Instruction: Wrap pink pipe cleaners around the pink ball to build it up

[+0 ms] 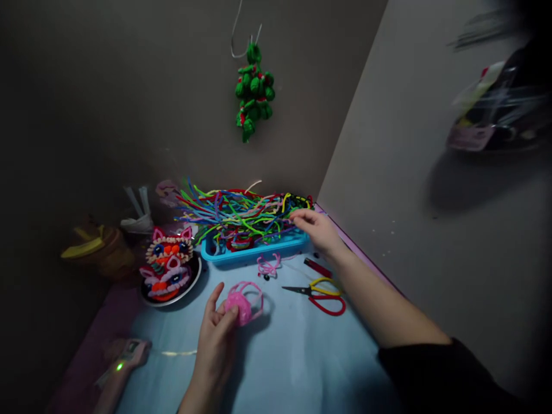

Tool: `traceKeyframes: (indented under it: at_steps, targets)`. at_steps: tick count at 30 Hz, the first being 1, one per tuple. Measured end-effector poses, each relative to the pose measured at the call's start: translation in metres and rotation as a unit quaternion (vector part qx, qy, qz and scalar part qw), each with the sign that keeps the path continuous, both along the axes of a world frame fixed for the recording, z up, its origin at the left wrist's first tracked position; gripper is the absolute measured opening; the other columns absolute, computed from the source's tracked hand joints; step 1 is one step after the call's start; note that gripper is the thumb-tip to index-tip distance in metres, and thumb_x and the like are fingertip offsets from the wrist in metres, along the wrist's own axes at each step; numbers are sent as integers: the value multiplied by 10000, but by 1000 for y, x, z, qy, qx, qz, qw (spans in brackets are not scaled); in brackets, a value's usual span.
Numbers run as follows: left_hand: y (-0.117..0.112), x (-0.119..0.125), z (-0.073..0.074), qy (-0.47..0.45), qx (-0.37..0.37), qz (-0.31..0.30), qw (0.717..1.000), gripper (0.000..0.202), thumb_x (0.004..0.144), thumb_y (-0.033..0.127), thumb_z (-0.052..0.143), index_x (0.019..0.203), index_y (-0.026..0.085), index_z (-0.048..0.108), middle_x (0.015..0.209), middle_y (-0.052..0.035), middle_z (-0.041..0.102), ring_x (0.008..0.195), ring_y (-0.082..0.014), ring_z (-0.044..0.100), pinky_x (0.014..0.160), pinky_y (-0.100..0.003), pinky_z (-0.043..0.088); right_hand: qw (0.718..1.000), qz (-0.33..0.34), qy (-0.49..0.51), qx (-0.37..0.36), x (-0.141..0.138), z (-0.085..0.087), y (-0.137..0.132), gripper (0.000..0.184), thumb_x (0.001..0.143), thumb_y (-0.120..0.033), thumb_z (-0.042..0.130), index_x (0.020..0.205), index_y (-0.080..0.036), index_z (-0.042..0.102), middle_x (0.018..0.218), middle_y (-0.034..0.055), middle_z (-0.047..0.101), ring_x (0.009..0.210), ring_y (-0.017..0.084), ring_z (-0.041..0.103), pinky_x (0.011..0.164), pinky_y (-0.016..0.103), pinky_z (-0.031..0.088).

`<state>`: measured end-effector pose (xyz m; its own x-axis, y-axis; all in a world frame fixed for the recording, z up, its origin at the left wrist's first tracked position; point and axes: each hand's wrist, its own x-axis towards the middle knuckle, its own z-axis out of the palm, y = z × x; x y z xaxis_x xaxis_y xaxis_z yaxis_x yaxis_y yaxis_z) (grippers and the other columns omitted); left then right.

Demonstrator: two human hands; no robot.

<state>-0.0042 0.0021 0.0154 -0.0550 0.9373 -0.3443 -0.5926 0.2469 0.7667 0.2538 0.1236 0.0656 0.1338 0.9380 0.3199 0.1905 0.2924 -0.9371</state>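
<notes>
My left hand point(217, 330) pinches a pink pipe-cleaner piece point(239, 306), a fuzzy rounded body with thin loops standing out on its right side. My right hand point(317, 230) reaches to the right end of a blue tray point(254, 254). Its thumb and fingers are closed together at the edge of a heap of multicoloured pipe cleaners point(241, 213); whatever lies between the fingertips is too small to tell. Below the tray lies a small bundle of bent pink pipe cleaners point(268, 265). Scissors point(314, 292) with one yellow and one red handle lie below my right wrist.
At left, a round metal bowl point(196, 277) holds colourful fuzzy animal heads point(166, 282). A pink tool with a green light point(125, 362) rests at the lower left. A dark red stick-like object point(318, 268) lies above the scissors. Green fuzzy figures point(254, 89) hang from a wall hook.
</notes>
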Motion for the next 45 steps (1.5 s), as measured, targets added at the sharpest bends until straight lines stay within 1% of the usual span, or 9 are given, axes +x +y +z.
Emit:
traceKeyframes:
  at_steps: [5,8,9,13,19,27,34,40,45]
  targets:
    - [3,-5,0,-35,-26,3,999,757,536,195,841,1230,219,539,722,10,680,634,-129,620,628,-231,503,983,-75,-159,49,25,39,62,216,765,-277,551,860,-156,702,793,51,694,713,164,598,712,312,457]
    - [5,-8,-1,-53,-41,4,998,742,549,167,833,1231,206,543,821,-25,703,663,-126,629,651,-226,513,935,-63,-347,48,28,48,102,297,755,-108,475,930,-159,710,871,58,716,789,170,626,769,317,459]
    - [5,-9,-1,-58,-46,4,997,729,554,158,827,1226,202,548,849,-37,704,673,-130,634,656,-233,519,910,-46,-412,33,29,48,114,330,751,-73,462,946,-169,710,899,57,719,817,171,631,781,313,458]
    - [6,-9,-1,-64,-53,5,997,689,586,155,808,1225,191,554,885,-55,699,704,-145,650,674,-244,530,878,-1,-479,2,33,33,143,283,716,-39,552,883,-181,731,877,65,728,823,188,640,754,285,455]
    - [4,-7,-8,-57,-50,-13,997,728,574,181,819,1249,176,546,756,-17,675,618,-120,618,643,-228,516,845,-22,-534,-24,44,15,163,360,827,-120,516,1158,-183,642,1158,115,667,1034,226,606,879,321,426]
    - [7,-9,-14,-65,-52,-18,996,758,583,154,816,1279,149,517,776,-36,678,627,-124,621,630,-242,523,804,33,-585,-102,42,0,175,219,675,-134,691,876,-209,733,936,57,732,890,204,648,766,238,441]
    - [7,-6,-11,-72,-59,-13,996,670,630,116,764,1257,134,530,830,-63,688,657,-137,641,645,-260,546,834,3,-544,-85,43,-4,154,190,702,-100,622,837,-188,722,886,52,726,844,174,629,747,226,429]
    - [9,-7,-12,-78,-76,-1,994,551,713,42,654,1244,115,522,903,-111,691,655,-137,656,609,-248,556,904,-55,-423,-10,44,48,156,185,767,-121,575,905,-146,696,889,53,714,816,148,617,761,244,463]
    - [10,-6,-10,-91,-85,3,992,487,762,10,571,1237,102,517,929,-126,693,683,-145,669,627,-258,568,951,-38,-307,9,36,90,148,172,805,-182,610,951,-114,672,785,62,716,576,87,604,593,215,490]
